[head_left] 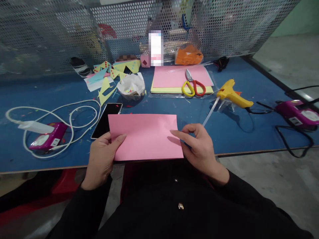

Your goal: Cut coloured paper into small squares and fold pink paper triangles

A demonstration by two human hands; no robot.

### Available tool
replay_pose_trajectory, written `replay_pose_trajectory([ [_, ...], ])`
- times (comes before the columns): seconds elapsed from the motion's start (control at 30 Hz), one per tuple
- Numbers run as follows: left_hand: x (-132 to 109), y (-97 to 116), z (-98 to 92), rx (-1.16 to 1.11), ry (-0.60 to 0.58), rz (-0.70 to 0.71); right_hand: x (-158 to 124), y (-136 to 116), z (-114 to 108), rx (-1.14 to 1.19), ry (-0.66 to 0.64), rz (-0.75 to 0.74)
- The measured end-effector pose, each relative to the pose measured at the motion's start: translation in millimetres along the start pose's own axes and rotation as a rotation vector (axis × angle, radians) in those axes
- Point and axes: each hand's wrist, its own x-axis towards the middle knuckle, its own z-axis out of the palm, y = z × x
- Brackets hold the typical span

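A folded pink sheet of paper (146, 136) lies at the near edge of the blue table (37, 152). My left hand (101, 157) grips its left edge, thumb on top. My right hand (199, 147) pinches its right edge, with the index finger stretched flat across the paper. A black phone (106, 121) lies partly under the sheet's upper left corner.
Scissors (193, 87) with yellow and red handles rest on a stack of pink and yellow paper (174, 78). A yellow glue gun (233, 96) lies to the right. Purple devices with cables sit at far left (47, 139) and far right (297, 114). Paper scraps (112, 71) and a perforated metal screen (224, 23) are behind.
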Motion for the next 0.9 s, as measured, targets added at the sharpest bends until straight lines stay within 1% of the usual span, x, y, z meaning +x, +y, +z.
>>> replay_pose_trajectory([
  [0.07,-1,6,-0.3,0.072,-0.057,-0.027,4,3,-2,0.001,-0.016,-0.036],
  [0.13,-1,8,-2.2,0.227,-0.091,0.022,7,5,-2,0.025,-0.062,-0.095],
  [0.17,-1,9,-3.6,0.331,-0.066,0.102,8,6,-2,0.033,-0.084,-0.116],
  [0.2,-2,9,-5.1,0.442,-0.016,0.221,8,5,-1,0.034,-0.101,-0.126],
  [0.27,-8,8,-7.2,0.606,0.122,0.541,6,2,2,0.016,-0.116,-0.126],
  [0.3,-13,7,-7.4,0.646,0.144,0.710,5,0,4,0.005,-0.122,-0.127],
  [0.33,-19,6,-6.6,0.643,0.118,0.852,4,-2,6,-0.005,-0.127,-0.130],
  [0.37,-25,5,-5.0,0.629,-0.003,0.934,3,-4,8,-0.013,-0.132,-0.136],
  [0.4,-30,3,-2.6,0.595,-0.167,1.007,2,-6,10,-0.019,-0.137,-0.141],
  [0.43,-34,0,0.3,0.574,-0.270,1.027,1,-7,12,-0.025,-0.141,-0.145],
  [0.47,-37,-4,3.5,0.570,-0.323,1.050,0,-8,13,-0.030,-0.145,-0.147],
  [0.5,-38,-8,6.4,0.563,-0.346,1.073,-1,-9,13,-0.034,-0.150,-0.145],
  [0.57,-38,-17,11.0,0.531,-0.353,1.065,-3,-9,13,-0.045,-0.161,-0.128],
  [0.6,-37,-20,12.4,0.503,-0.357,1.027,-4,-9,12,-0.053,-0.165,-0.110],
  [0.67,-36,-22,14.0,0.446,-0.360,0.896,-6,-7,10,-0.075,-0.166,-0.049],
  [0.77,-34,-17,16.2,0.431,-0.332,0.721,-8,-4,7,-0.105,-0.151,0.070],
  [0.9,-28,-5,21.8,0.563,-0.238,0.587,-5,-2,6,-0.091,-0.142,0.186],
])
